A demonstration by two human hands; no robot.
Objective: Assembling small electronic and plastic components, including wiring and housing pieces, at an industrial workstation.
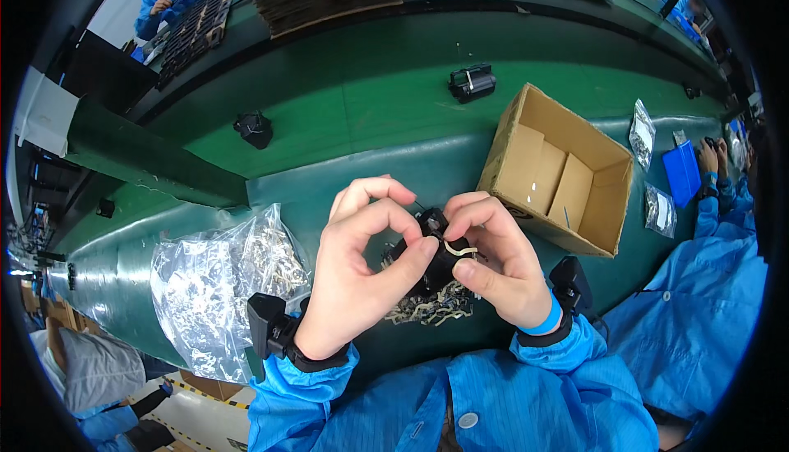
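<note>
Left hand [357, 259] and right hand [503, 255] clamped on 1 black part [441, 273] between them.
Head view: the black part lies between the 2 hands, neither clearly nearer, over a loose pile of strips [444, 308]; its long axis seems to point away from the wearer (fingers cover much of it). Left thumb and index tips are together at its left side; right thumb and index sit apart across its right, around 1 curved cream strip [460, 251], whether pinched I cannot tell.
</note>
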